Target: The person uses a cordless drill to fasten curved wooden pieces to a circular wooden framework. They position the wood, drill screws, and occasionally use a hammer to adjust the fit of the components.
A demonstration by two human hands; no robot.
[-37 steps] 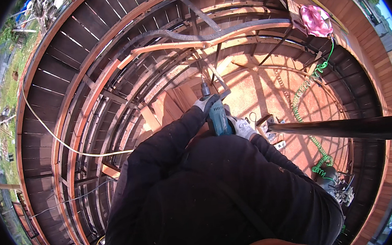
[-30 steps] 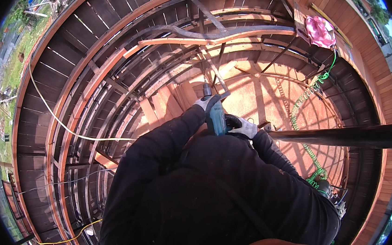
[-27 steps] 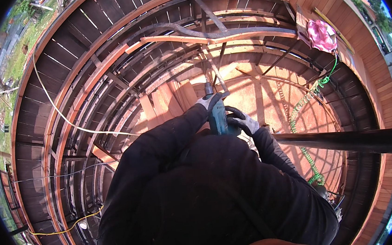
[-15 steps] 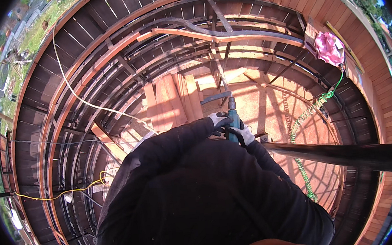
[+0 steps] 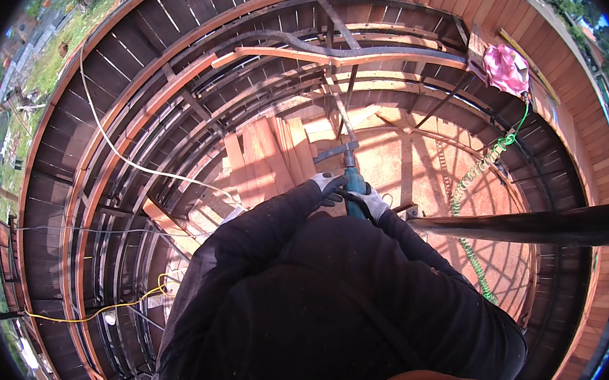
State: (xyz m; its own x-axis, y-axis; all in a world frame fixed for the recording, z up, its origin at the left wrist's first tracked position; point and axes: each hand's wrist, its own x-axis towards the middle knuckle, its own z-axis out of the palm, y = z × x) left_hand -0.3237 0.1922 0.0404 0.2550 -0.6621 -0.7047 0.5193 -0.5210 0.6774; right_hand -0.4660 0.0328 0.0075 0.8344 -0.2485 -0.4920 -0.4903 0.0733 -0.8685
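Both of my hands, in white and dark work gloves, are on a teal power drill (image 5: 355,180) in front of my chest. My left hand (image 5: 329,186) wraps the front part of its body from the left side. My right hand (image 5: 373,201) is closed round its rear, partly hidden by the drill and my sleeve. The drill's grey chuck points away from me and meets, or nearly meets, a short flat metal bar (image 5: 336,151) crossing an upright post (image 5: 341,108). Whether a bit is in the wood or metal cannot be made out.
Curved wooden framing (image 5: 263,50) rings me. Reddish planks (image 5: 262,157) lie beyond my left hand. A dark pole (image 5: 525,228) juts in from the right. A green coiled hose (image 5: 470,183) hangs near a pink cloth (image 5: 504,70); a yellow cord (image 5: 98,316) runs at left.
The drill and both hands have shifted slightly left, and the chuck now sits closer under the flat metal bar. My grip looks the same; the view has tilted a little.
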